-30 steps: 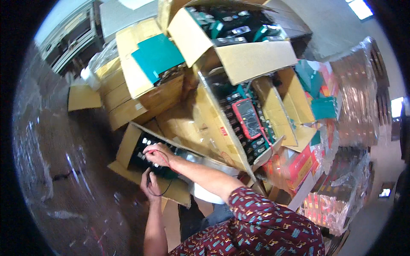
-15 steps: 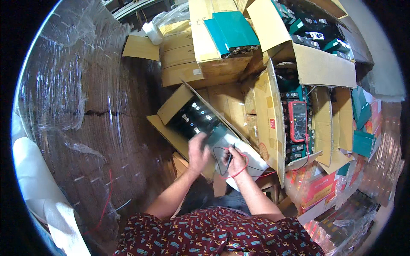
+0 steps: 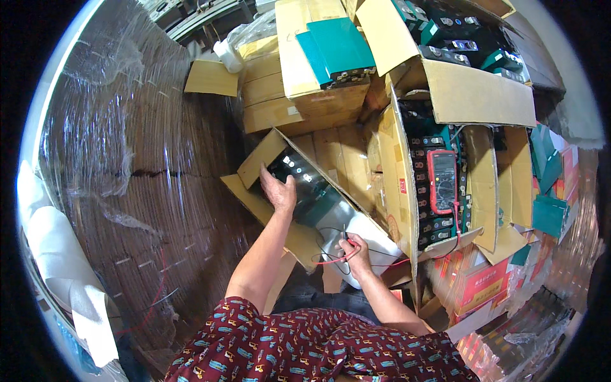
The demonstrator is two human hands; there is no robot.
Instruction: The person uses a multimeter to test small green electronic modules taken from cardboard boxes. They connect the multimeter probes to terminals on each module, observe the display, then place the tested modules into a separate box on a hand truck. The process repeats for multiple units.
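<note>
My left hand [image 3: 279, 191] reaches into an open carton [image 3: 258, 156], its fingers stretched out and thumb apart along the near side of the dark batteries [image 3: 307, 181]. Metal terminals show on top of these batteries. Over the white sheet [image 3: 375, 240] at the carton's near end, my right hand [image 3: 358, 253] is closed on multimeter probes [image 3: 349, 239]. Their red and black leads loop round it, and a red lead runs right to the multimeter [image 3: 443, 183]. That red-framed meter lies on batteries in a taller carton [image 3: 405, 191]; its reading is too small to tell.
Teal batteries [image 3: 337, 51] lie on a closed carton behind. Another open carton [image 3: 480, 95] at the back right holds several batteries. Film-wrapped stacked cardboard [image 3: 146, 159] fills the left, with a white roll [image 3: 60, 254] beside it. Red boxes [image 3: 480, 286] stand at the lower right.
My left hand has moved forward and left, away from my right hand and deeper over the carton. My right hand has shifted slightly right and nearer, still holding the probes.
</note>
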